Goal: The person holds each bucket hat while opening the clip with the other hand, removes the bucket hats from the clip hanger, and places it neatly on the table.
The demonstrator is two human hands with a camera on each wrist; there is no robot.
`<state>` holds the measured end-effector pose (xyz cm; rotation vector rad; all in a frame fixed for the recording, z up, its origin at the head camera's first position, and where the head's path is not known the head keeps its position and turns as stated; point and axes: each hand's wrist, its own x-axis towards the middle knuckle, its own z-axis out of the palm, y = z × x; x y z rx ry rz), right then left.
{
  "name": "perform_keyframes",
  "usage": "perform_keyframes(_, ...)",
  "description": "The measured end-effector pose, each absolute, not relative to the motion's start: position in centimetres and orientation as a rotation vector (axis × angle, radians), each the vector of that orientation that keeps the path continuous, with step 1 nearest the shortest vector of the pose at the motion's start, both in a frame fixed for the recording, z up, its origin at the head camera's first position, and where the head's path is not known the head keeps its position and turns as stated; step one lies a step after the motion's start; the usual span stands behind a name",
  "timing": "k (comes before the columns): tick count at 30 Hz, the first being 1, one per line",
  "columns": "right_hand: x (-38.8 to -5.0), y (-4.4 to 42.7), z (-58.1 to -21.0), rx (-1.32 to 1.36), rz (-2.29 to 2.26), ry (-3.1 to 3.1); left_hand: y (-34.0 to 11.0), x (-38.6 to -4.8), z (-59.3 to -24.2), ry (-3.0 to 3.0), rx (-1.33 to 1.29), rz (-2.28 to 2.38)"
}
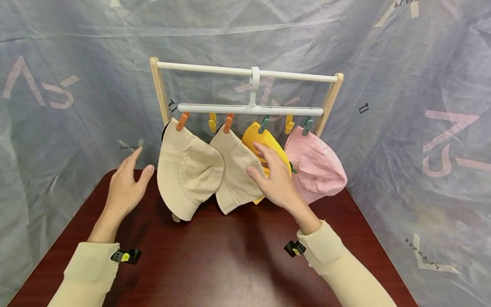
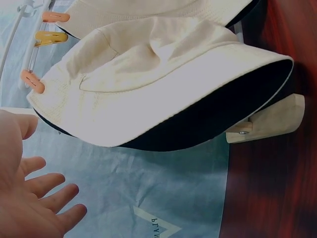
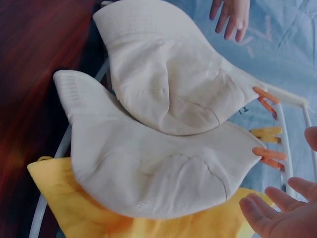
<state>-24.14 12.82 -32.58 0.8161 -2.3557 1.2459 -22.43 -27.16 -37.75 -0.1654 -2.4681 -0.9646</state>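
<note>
Two cream bucket hats hang side by side, a left one (image 1: 192, 164) and a second one (image 1: 235, 175); a yellow hat (image 1: 255, 133) and a pink hat (image 1: 316, 164) hang to their right. Orange clips (image 1: 228, 123) pinch the cream hats, and green clips (image 1: 264, 124) pinch the other two. My left hand (image 1: 124, 185) is left of the first cream hat, fingers spread and holding nothing. In the left wrist view that hat's dark lining (image 2: 213, 119) shows. My right hand (image 1: 278, 181) is before the yellow hat, fingers extended, nothing held; it partly hides that hat.
A white hanger (image 1: 215, 109) hooks over the white rail (image 1: 203, 68) of a wooden-sided rack (image 1: 333, 102). Yellow clips (image 1: 289, 124) on the hanger hold nothing. The rack stands on a dark red table (image 1: 203, 264), with grey printed sheeting (image 1: 76, 128) behind and at both sides.
</note>
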Motion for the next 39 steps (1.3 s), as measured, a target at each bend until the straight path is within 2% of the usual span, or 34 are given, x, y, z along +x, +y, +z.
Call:
perform_keyframes(18,-25.3,9.5,-31.6,0.873,1.595,-2.362,-26.9,-24.6,-37.9,-2.434,-0.167,-1.117)
perform_keyframes(39,-26.7,5.3,-31.0,0.919,1.741,-2.339,-26.4,-26.2,-37.5,-2.363,-0.189,-1.187)
